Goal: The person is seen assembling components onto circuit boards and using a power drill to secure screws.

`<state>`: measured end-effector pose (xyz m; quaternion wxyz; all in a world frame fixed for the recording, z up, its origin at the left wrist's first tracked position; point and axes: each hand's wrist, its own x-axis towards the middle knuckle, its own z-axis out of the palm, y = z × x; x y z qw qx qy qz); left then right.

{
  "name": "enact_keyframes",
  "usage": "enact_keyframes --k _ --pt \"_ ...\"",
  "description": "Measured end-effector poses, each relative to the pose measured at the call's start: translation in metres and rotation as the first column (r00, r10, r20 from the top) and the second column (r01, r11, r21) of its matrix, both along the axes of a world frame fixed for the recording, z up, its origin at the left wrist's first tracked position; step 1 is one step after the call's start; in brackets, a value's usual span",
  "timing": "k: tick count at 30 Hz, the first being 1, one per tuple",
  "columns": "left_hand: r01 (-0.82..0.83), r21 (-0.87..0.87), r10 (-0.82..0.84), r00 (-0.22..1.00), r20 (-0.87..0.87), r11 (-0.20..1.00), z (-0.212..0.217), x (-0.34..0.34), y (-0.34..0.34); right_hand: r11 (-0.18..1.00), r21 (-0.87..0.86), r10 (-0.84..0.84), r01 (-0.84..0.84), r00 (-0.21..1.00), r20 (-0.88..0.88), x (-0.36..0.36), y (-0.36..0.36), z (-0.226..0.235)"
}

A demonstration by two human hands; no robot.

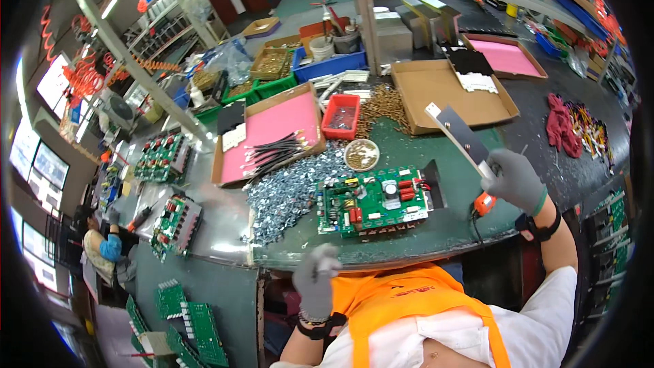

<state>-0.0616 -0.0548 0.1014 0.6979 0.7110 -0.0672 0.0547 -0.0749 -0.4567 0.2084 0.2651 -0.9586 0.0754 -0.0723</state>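
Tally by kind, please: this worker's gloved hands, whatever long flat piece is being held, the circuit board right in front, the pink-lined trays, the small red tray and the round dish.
Gloved hands: 2
Long flat piece, in the right hand: 1
Circuit board in front: 1
Pink-lined trays: 2
Red tray: 1
Round dish: 1
Total: 8

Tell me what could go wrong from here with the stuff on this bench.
The right hand grips a long metal plate; swung leftward, it might knock the raised components on the green circuit board.

Loose silver pieces are heaped beside that board, so a stray one could get in among its components.

The orange tool lies just below the right hand, near the bench's front edge, and might get nudged.
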Motion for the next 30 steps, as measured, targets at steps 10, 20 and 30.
enact_keyframes --k 10,20,30 --pt "0.654 -0.541 -0.811 0.578 -0.093 0.529 0.022 0.021 -0.096 0.946 0.014 0.321 -0.324 0.941 0.109 -0.007 0.093 0.004" --pt "0.490 -0.575 -0.713 0.652 -0.256 0.655 0.009 0.014 -0.107 0.937 0.004 0.348 -0.350 0.934 0.081 0.004 0.138 -0.027" --pt "0.375 -0.478 -0.570 0.731 -0.374 0.794 -0.005 0.020 -0.107 0.945 -0.060 0.325 -0.322 0.944 0.055 0.003 0.154 -0.032"
